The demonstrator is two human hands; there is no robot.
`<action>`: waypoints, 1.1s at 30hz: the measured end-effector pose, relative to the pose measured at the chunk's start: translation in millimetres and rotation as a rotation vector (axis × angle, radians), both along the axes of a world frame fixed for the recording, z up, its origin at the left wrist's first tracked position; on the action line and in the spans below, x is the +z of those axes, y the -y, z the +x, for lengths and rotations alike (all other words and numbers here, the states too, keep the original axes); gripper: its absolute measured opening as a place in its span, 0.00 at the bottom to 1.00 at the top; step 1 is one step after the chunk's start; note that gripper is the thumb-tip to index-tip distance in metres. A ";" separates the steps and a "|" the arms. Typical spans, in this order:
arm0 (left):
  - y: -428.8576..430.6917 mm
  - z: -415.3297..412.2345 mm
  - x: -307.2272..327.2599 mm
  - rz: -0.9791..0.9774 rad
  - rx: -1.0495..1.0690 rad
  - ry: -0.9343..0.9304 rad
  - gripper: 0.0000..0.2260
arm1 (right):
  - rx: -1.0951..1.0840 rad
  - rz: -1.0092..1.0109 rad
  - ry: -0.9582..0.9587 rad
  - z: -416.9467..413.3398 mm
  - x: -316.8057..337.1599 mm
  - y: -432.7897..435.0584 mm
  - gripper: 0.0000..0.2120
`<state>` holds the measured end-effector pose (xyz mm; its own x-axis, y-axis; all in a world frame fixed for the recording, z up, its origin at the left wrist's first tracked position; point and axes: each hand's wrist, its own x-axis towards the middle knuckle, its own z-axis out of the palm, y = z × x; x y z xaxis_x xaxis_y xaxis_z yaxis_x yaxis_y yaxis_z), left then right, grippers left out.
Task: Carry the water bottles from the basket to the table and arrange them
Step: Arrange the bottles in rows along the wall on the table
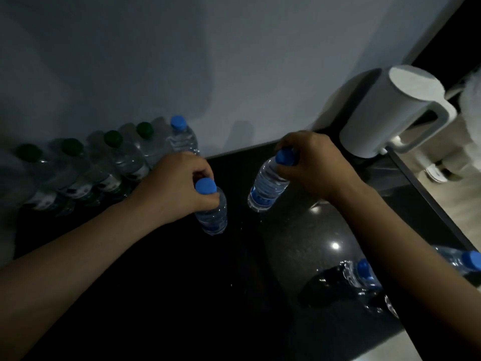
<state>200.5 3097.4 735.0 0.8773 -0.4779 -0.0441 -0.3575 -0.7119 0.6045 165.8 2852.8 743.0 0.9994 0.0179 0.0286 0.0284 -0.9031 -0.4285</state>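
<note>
My left hand (177, 186) grips the neck of a clear blue-capped water bottle (212, 217) that stands upright on the black table (260, 269). My right hand (309, 162) holds another blue-capped bottle (266, 188) by its cap; this one tilts, its base at or just above the tabletop. Along the wall at the left stands a row of several bottles, the green-capped ones (114, 152) first and one blue-capped bottle (182, 136) at the right end. Two more blue-capped bottles (361, 274) show at the lower right, partly behind my right forearm. No basket is in view.
A white electric kettle (390, 113) stands at the table's back right corner. The grey wall (234, 61) runs behind the table. The table's right edge (426, 199) borders a light floor, where a person's feet in white slippers (437, 173) show.
</note>
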 end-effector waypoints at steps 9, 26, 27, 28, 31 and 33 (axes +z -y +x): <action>-36.2 19.6 -11.6 -0.071 0.145 -0.015 0.08 | 0.149 -0.080 -0.026 95.4 -7.0 -27.6 0.15; -66.8 36.8 -28.2 -0.112 0.179 -0.080 0.09 | 0.228 -0.173 -0.105 184.9 -26.6 -68.4 0.15; -67.2 37.1 -28.8 -0.111 0.177 -0.078 0.09 | 0.228 -0.175 -0.108 186.3 -28.6 -69.7 0.15; -67.9 37.7 -29.1 -0.106 0.178 -0.074 0.09 | 0.229 -0.176 -0.110 187.5 -30.5 -71.2 0.15; -68.7 38.7 -29.5 -0.099 0.187 -0.069 0.09 | 0.233 -0.176 -0.113 189.8 -34.6 -74.4 0.15; -69.3 38.9 -29.8 -0.108 0.194 -0.070 0.09 | 0.233 -0.178 -0.123 191.3 -36.6 -75.3 0.16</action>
